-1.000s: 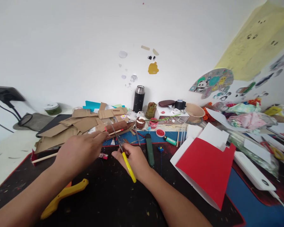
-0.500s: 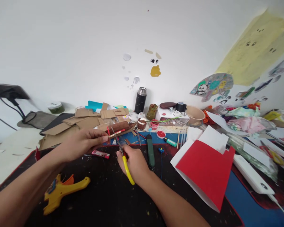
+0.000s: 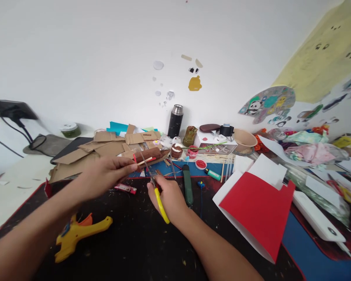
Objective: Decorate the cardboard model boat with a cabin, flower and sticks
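Note:
My left hand (image 3: 112, 175) pinches a thin, pale strip with red on it (image 3: 145, 161) between thumb and fingertips. In my right hand (image 3: 171, 197) is a pair of scissors with yellow handles (image 3: 162, 207). Their blades point up and away, crossing the strip just past my left fingertips; whether they touch it I cannot tell. Directly behind the strip lies a brown, boat-shaped piece (image 3: 148, 154). Under my left hand, a small pink-and-white packet (image 3: 125, 189) rests on the black mat (image 3: 128, 238).
A yellow glue gun (image 3: 82, 234) lies at front left. Cardboard pieces (image 3: 73, 155) are piled behind my left hand. Right of my right hand are a green cutter (image 3: 187, 187), a teal lighter (image 3: 213, 174) and folded red paper (image 3: 256, 207). A black flask (image 3: 175, 121) stands by the wall.
The whole view has shifted slightly. Both hands keep their holds, and the scissor blades still cross the strip at nearly the same place.

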Demonstrator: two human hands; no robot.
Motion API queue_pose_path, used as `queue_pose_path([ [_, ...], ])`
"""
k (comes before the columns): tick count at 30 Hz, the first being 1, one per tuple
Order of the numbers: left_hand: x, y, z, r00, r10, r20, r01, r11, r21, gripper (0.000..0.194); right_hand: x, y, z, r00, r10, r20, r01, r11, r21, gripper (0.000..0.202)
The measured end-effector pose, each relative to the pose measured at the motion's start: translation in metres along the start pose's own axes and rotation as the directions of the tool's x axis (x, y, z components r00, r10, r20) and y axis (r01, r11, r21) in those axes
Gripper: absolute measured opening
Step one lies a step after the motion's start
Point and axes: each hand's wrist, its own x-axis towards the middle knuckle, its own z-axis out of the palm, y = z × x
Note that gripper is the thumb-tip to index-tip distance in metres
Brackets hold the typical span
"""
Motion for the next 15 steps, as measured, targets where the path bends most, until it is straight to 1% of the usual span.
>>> queue_pose_path([
  [1, -0.001, 0.002, 0.005, 0.997, 0.023, -0.077, -0.012, 0.991, 0.136, 0.052, 0.001, 0.0, -0.001, 1.0, 0.025, 0.003, -0.025, 0.999, 0.047, 0.019],
  [3, -0.006, 0.006, 0.017, 0.969, 0.091, -0.23, 0.002, 0.928, 0.373, 0.05, 0.003, -0.001, -0.003, 0.999, 0.051, 0.013, -0.052, 0.988, 0.147, 0.019],
  [5, -0.011, 0.008, 0.026, 0.933, 0.197, -0.303, 0.003, 0.835, 0.551, 0.047, 0.003, -0.003, -0.005, 0.998, 0.055, 0.017, -0.058, 0.973, 0.222, 0.018],
  [7, -0.015, 0.007, 0.03, 0.911, 0.279, -0.304, -0.008, 0.747, 0.664, 0.045, 0.003, -0.004, -0.007, 0.998, 0.057, 0.023, -0.061, 0.965, 0.253, 0.017],
  [9, -0.018, 0.005, 0.031, 0.903, 0.329, -0.277, -0.029, 0.69, 0.723, 0.044, 0.002, -0.004, -0.006, 0.997, 0.062, 0.038, -0.07, 0.962, 0.264, 0.019],
  [11, -0.019, 0.002, 0.029, 0.903, 0.356, -0.242, -0.064, 0.666, 0.743, 0.047, 0.002, -0.004, -0.005, 0.996, 0.065, 0.056, -0.078, 0.959, 0.272, 0.022],
  [15, -0.018, -0.004, 0.026, 0.91, 0.368, -0.193, -0.109, 0.659, 0.744, 0.053, 0.001, -0.003, -0.003, 0.996, 0.067, 0.065, -0.082, 0.96, 0.268, 0.024],
])
